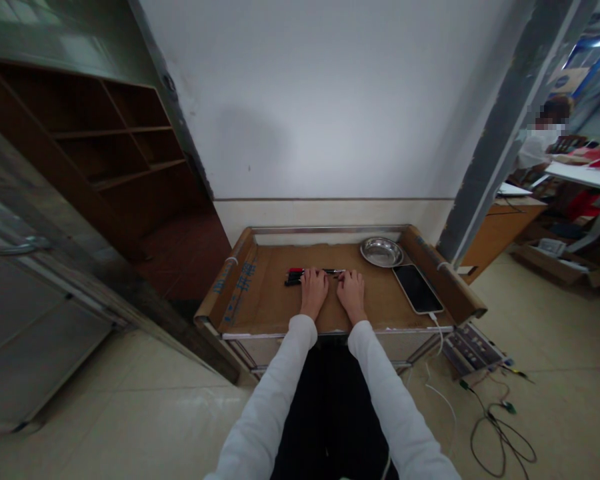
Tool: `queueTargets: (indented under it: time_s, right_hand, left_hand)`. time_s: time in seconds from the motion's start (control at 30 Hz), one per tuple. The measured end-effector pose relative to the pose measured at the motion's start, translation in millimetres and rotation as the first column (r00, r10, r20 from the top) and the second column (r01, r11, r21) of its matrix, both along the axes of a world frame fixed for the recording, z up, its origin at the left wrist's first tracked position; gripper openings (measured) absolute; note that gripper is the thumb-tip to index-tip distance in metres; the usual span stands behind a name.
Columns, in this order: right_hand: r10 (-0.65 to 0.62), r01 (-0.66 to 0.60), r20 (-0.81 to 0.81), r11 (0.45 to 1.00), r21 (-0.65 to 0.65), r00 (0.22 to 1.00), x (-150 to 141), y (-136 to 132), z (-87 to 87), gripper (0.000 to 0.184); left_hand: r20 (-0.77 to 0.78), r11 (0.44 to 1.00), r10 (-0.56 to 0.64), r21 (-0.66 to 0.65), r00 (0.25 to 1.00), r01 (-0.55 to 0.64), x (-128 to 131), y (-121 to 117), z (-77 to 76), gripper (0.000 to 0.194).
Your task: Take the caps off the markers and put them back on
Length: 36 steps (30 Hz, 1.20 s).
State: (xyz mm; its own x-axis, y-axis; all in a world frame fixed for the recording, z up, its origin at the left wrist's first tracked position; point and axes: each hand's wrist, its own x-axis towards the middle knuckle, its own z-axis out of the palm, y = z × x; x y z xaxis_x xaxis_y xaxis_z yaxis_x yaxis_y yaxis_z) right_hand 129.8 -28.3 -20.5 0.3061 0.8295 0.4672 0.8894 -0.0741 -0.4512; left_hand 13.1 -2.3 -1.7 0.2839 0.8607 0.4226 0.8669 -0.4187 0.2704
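Observation:
Several pens (295, 275), dark ones and one with a red part, lie side by side across the brown cardboard top of a small cart (275, 310). My left hand (314, 291) is closed over their middle, fingers together and curled down. At the right end of the pens, the curled fingers of my right hand (351, 293) are closed on the thin tips. The fingertips of both hands are partly hidden. Behind and to the right of my right hand is a round metal dish (381, 252). A phone with a dark screen (418, 289) lies in front of the dish.
A white cable (436, 323) runs from the phone over the cart's front edge. Raised cardboard-covered sides (443, 267) flank the cart top, with a wall (330, 100) behind. On the floor at right are an electrical box (473, 350) and a coiled cable (503, 433). A person (537, 143) sits farther back.

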Motion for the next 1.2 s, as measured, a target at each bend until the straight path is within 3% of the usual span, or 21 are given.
queueTargets:
  time_s: [0.1, 0.2, 0.37, 0.47, 0.63, 0.8, 0.93, 1.03, 1.1, 1.2]
  right_hand:
    - [0.010, -0.010, -0.002, 1.000, 0.005, 1.000, 1.2, 0.6, -1.3, 0.023]
    - [0.018, -0.018, -0.004, 1.000, -0.001, 1.000, 2.5, 1.5, -1.7, 0.024]
    - [0.022, -0.022, 0.000, 0.999, -0.031, 1.000, 3.2, 2.9, -1.3, 0.027]
    - [0.033, -0.032, 0.017, 0.999, -0.037, 0.999, 2.1, 2.6, 0.4, 0.027]
    - [0.260, -0.257, 0.064, 0.965, -0.059, 0.963, -1.2, 0.7, 3.7, 0.029]
    - [0.212, -0.211, 0.011, 0.975, -0.074, 0.977, -0.8, 1.2, 3.2, 0.033]
    - [0.236, -0.239, -0.057, 0.969, -0.058, 0.970, 1.1, 1.6, 2.6, 0.039]
    - [0.285, -0.289, -0.071, 0.956, -0.043, 0.956, 3.0, 2.2, 0.6, 0.041]
    - [0.299, -0.302, -0.076, 0.953, -0.038, 0.951, 4.6, 4.2, -2.5, 0.038]
    - [0.320, -0.322, -0.083, 0.947, -0.013, 0.944, 6.9, 9.6, -9.1, 0.035]
  left_hand:
    - [0.028, 1.000, 0.023, -0.010, 0.999, -0.023, -2.1, -3.0, 0.1, 0.020]
    - [0.085, 0.991, 0.137, -0.019, 0.987, -0.136, -8.3, -7.3, 2.0, 0.022]
    - [0.183, 0.891, 0.452, -0.146, 0.873, -0.430, -29.6, -16.4, 6.7, 0.026]
    - [0.158, 0.874, 0.476, -0.199, 0.865, -0.444, -43.9, -22.1, 8.1, 0.026]
    - [0.149, 0.905, 0.408, -0.194, 0.901, -0.378, -60.1, -24.1, 6.0, 0.023]
    - [0.152, 0.969, 0.161, -0.212, 0.975, -0.127, -64.9, -21.3, -0.1, 0.021]
    - [0.211, 0.973, 0.031, -0.229, 0.977, 0.018, -55.0, -20.7, -2.1, 0.021]
    - [0.375, 0.968, -0.037, -0.218, 0.926, 0.127, -40.1, -16.1, 2.0, 0.021]
    - [0.522, 0.958, -0.112, -0.168, 0.846, 0.230, -28.7, -10.8, 7.5, 0.022]
    - [0.662, 0.960, -0.120, -0.113, 0.740, 0.257, -13.8, -1.6, 18.2, 0.023]
